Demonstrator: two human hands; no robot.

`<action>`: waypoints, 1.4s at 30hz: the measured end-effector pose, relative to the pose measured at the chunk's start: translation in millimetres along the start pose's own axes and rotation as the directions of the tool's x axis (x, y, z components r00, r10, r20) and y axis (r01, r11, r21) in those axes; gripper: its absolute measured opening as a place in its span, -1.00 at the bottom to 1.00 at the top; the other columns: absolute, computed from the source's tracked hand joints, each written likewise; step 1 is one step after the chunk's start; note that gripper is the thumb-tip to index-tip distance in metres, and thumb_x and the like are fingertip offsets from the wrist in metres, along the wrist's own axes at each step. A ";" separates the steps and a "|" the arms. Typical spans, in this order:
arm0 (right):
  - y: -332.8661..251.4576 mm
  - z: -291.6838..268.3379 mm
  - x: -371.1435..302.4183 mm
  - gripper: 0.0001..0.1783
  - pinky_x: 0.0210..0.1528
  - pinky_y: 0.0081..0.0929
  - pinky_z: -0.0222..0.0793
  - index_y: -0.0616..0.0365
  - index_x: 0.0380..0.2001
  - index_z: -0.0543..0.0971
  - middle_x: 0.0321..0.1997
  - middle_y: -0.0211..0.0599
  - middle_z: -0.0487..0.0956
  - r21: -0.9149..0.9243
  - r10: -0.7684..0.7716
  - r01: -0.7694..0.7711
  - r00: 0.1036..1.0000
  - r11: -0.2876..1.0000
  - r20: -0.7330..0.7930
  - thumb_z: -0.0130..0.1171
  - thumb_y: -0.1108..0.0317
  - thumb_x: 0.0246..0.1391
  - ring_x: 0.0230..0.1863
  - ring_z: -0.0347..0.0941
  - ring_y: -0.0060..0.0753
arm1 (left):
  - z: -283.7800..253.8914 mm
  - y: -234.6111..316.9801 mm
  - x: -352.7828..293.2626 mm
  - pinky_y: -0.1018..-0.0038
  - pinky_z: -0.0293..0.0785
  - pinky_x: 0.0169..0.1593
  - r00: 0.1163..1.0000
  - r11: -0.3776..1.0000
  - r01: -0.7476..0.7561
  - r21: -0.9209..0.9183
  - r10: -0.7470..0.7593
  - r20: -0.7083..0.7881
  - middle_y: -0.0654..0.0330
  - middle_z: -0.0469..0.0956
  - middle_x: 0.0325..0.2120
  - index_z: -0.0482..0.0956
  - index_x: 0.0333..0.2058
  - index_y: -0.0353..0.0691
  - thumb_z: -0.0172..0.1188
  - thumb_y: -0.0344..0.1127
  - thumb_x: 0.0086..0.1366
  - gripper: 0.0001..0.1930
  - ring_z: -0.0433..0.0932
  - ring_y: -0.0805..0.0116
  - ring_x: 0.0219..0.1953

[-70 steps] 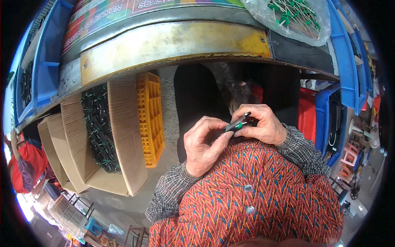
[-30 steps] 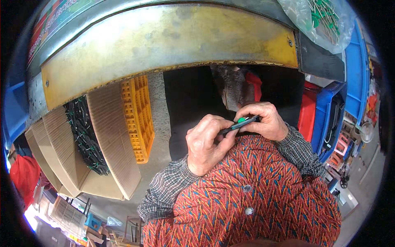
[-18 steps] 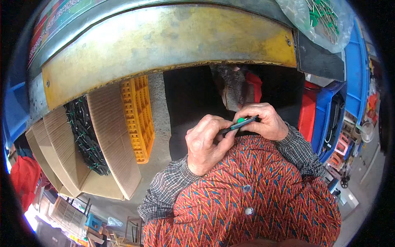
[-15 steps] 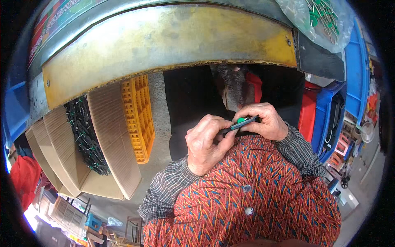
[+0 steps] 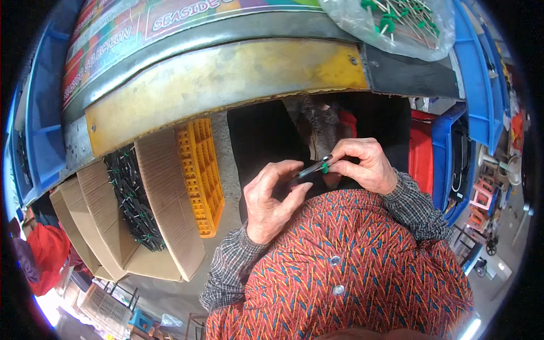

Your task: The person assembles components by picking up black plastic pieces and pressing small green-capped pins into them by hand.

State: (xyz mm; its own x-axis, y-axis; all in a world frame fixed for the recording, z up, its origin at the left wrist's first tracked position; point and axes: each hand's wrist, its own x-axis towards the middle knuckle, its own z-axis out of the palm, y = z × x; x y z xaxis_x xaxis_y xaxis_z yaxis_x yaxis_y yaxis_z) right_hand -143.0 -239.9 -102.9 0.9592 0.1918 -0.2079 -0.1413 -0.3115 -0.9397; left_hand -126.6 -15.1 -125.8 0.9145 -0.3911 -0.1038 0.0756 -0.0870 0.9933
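Note:
My right hand pinches one end of a slim dark stick-like piece between thumb and fingertips. A small green round part shows at that end, beside the fingertips. Around the other end, the thumb and fingers of my left hand are spread apart; whether they touch the piece I cannot tell. Both hands are above my lap, below the bench edge. To the left, a cardboard box holds many black slim pieces with green and pale tips.
A metal workbench with a yellowed front strip spans the far side. On its right lies a clear plastic bag of green-headed pins. A yellow crate stands beside the box. Blue bins and a red one are at right.
My left hand's fingers have spread from their closed grip on the dark piece. My right hand still holds its end. The whole view has shifted a little, showing more of the benchtop.

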 end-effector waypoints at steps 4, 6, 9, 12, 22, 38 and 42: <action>-14.5 -3.8 -0.9 -0.93 -0.46 -0.46 0.36 0.26 -0.47 0.56 -0.50 -0.25 0.53 -0.163 -0.141 0.140 0.990 0.977 0.010 0.25 0.52 -0.07 -0.48 0.51 -0.34 | -3.1 20.0 11.5 0.50 0.51 -0.18 0.993 0.989 -0.073 0.128 0.059 0.107 0.15 0.58 -0.28 0.51 -0.06 -0.29 0.36 -0.48 0.03 -0.56 0.58 0.41 -0.27; -19.2 -5.8 -1.6 -0.91 -0.44 -0.38 0.37 0.26 -0.47 0.55 -0.49 -0.18 0.53 -0.225 -0.181 0.181 0.983 0.957 0.024 0.25 0.50 -0.09 -0.46 0.51 -0.20 | 3.0 28.0 19.6 0.51 0.50 -0.21 0.976 0.984 -0.105 0.144 0.074 0.204 0.15 0.58 -0.29 0.52 -0.07 -0.27 0.37 -0.44 0.03 -0.57 0.58 0.41 -0.29; -28.8 -7.0 -8.9 -0.90 -0.40 -0.33 0.39 0.27 -0.47 0.54 -0.48 -0.16 0.53 -0.242 -0.181 0.183 0.983 0.953 0.031 0.22 0.46 -0.07 -0.43 0.52 -0.15 | 12.2 33.0 22.1 0.48 0.47 -0.29 0.956 0.943 -0.248 0.222 0.202 0.213 0.11 0.58 -0.40 0.56 -0.22 -0.26 0.34 -0.40 0.07 -0.73 0.58 0.28 -0.40; -18.7 -3.2 -12.8 -0.89 -0.38 -0.30 0.41 0.25 -0.47 0.55 -0.47 -0.11 0.54 -0.240 -0.256 0.248 0.967 0.938 0.000 0.21 0.43 -0.05 -0.41 0.53 -0.09 | 18.6 34.0 15.7 0.51 0.44 -0.38 0.956 0.924 -0.273 0.268 0.229 0.184 0.14 0.57 -0.48 0.57 -0.29 -0.29 0.31 -0.46 0.09 -0.82 0.57 0.33 -0.47; -29.0 -14.5 -26.3 -0.90 -0.37 -0.34 0.41 0.26 -0.47 0.54 -0.48 -0.18 0.55 -0.269 -0.348 0.328 0.937 0.906 -0.032 0.22 0.44 -0.05 -0.41 0.53 -0.15 | 26.7 44.3 7.6 0.65 0.44 -0.45 0.963 0.965 -0.177 0.194 0.128 0.238 0.25 0.55 -0.53 0.53 -0.22 -0.35 0.26 -0.49 0.18 -0.81 0.52 0.58 -0.55; -81.9 -191.5 -100.6 -0.90 -0.32 -0.26 0.40 0.15 -0.44 0.56 -0.42 -0.18 0.53 -0.829 -0.627 -0.088 0.611 0.553 -0.483 0.17 0.37 -0.06 -0.35 0.49 -0.08 | 40.5 51.2 -5.3 0.71 0.33 -0.54 0.983 0.973 -0.155 0.171 0.136 0.121 0.31 0.52 -0.52 0.57 -0.27 -0.38 0.26 -0.52 0.16 -0.85 0.39 0.69 -0.58; -59.0 -269.9 -127.0 -0.87 -0.21 -0.18 0.38 0.17 -0.43 0.57 -0.39 -0.14 0.55 -0.787 -0.541 -0.407 0.574 0.463 -0.615 0.14 0.35 -0.06 -0.26 0.49 -0.04 | 49.1 50.0 -4.7 0.71 0.34 -0.55 0.982 0.974 -0.155 0.167 0.134 0.135 0.32 0.52 -0.52 0.56 -0.27 -0.38 0.26 -0.53 0.16 -0.85 0.39 0.69 -0.58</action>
State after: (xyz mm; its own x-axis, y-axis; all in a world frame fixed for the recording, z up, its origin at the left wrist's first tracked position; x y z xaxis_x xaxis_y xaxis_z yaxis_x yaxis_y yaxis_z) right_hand -190.4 -497.0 52.2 0.7776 -0.2939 0.5559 -0.2630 -0.9550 -0.1370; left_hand -146.6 -62.6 -78.1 0.8545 -0.5190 0.0240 -0.1349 -0.1770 0.9749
